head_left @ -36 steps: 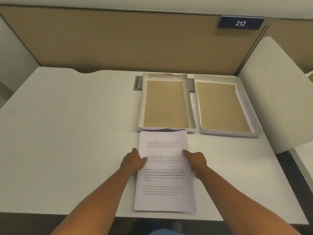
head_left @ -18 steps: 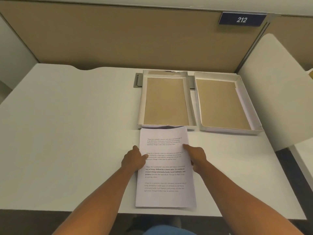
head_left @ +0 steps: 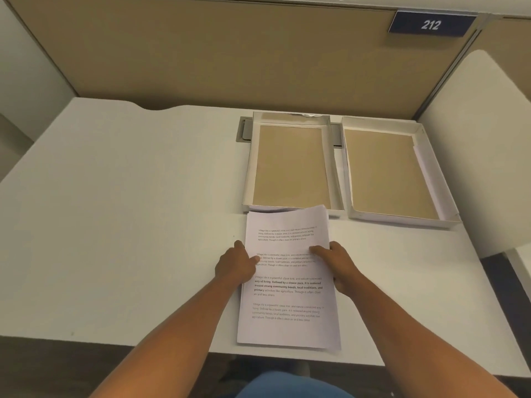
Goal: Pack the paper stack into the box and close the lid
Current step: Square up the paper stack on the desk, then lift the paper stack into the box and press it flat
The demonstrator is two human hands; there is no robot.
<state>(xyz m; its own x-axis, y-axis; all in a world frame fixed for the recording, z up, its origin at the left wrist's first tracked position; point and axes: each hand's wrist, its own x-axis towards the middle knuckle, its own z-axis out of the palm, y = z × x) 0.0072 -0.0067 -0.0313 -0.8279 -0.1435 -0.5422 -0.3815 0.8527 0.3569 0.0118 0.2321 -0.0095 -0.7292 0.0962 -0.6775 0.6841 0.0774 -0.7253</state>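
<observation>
White paper stack (head_left: 287,285) gripped between both hands.

The desk (head_left: 120,225) is bare across its whole left half; a hand passes there unhindered. Ahead of the paper stack (head_left: 287,282), the far right corner of the sheets overlaps the near wall of the left tray (head_left: 247,179). The right tray (head_left: 349,193) sits just beside it, leaving a narrow gap (too tight for a hand). A partition wall (head_left: 230,58) closes off the rear.
</observation>
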